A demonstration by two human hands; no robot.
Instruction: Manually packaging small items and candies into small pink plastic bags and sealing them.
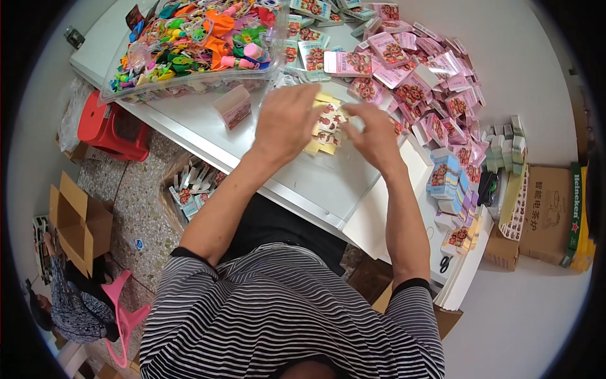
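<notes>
An unfolded pale yellow piece (pixel 328 124) with small reddish prints and tabs along its edges lies on the white table between my hands; it looks like a flat small carton. My left hand (pixel 285 119) is at its left edge, its fingers blurred and partly covering that side, so its grip does not show. On the other side, my right hand (pixel 375 134) has its thumb and forefinger apart near the right edge. Left of my left hand stands an upright small pink and white box (pixel 233 107).
A clear plastic bin (pixel 189 88) of colourful trinkets is at the back left. Many pink boxes (pixel 413 82) are heaped at the back right. Stacked blue boxes (pixel 444 174) and scissors (pixel 445 263) lie at the right. Left are a red stool (pixel 104 123) and a seated person (pixel 79 300).
</notes>
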